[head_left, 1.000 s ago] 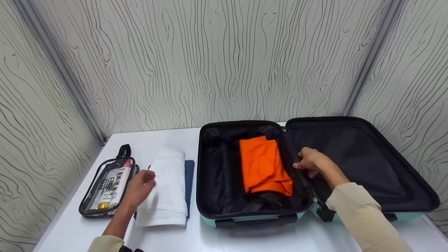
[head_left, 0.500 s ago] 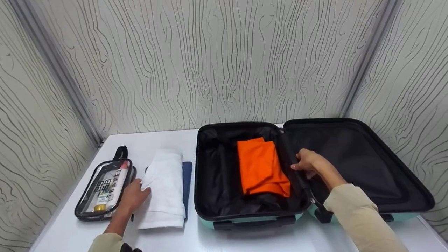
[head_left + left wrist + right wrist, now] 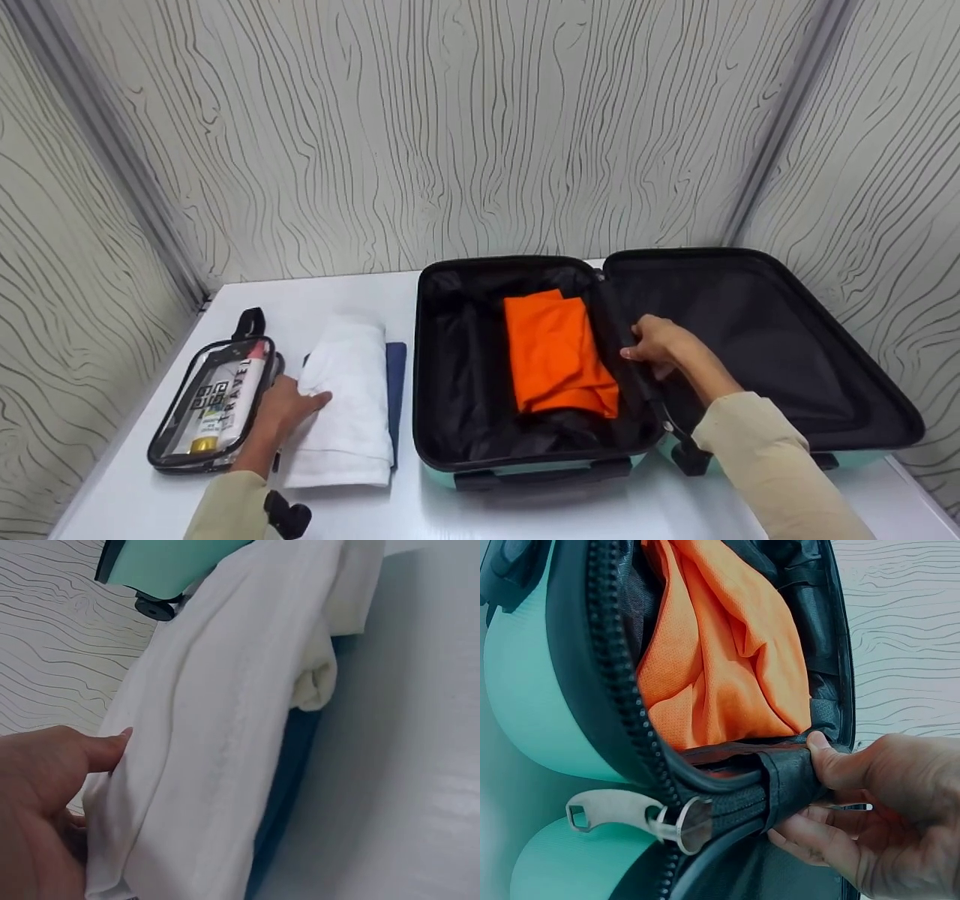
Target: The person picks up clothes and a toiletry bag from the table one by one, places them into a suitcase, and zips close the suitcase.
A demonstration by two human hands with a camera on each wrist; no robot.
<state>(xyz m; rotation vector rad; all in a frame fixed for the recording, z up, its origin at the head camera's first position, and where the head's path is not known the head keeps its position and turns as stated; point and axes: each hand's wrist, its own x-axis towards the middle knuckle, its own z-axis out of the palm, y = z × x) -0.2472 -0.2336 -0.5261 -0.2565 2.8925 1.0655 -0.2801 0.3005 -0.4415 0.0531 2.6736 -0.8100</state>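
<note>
My left hand (image 3: 283,409) is at the left edge of a folded white cloth (image 3: 349,405). In the left wrist view its thumb lies over the cloth while the fingers go behind the edge, partly hidden. Under the white cloth a folded navy cloth (image 3: 397,405) shows along the right side. My right hand (image 3: 656,345) pinches the black fabric strip (image 3: 784,780) along the hinge of an open mint-green suitcase (image 3: 547,469). A folded orange garment (image 3: 559,352) lies in the suitcase's left half, against the hinge side.
Left of the cloths is a clear toiletry pouch (image 3: 214,405) with a black handle and bottles inside. The suitcase's right half (image 3: 757,345) lies open, lined in black. A metal zipper pull (image 3: 622,808) hangs near the hinge. Patterned walls (image 3: 450,135) enclose the white table (image 3: 285,300).
My left hand has come down onto the white cloth's left edge, its thumb now over the top. My right hand stays on the hinge strip. The head view has shifted slightly.
</note>
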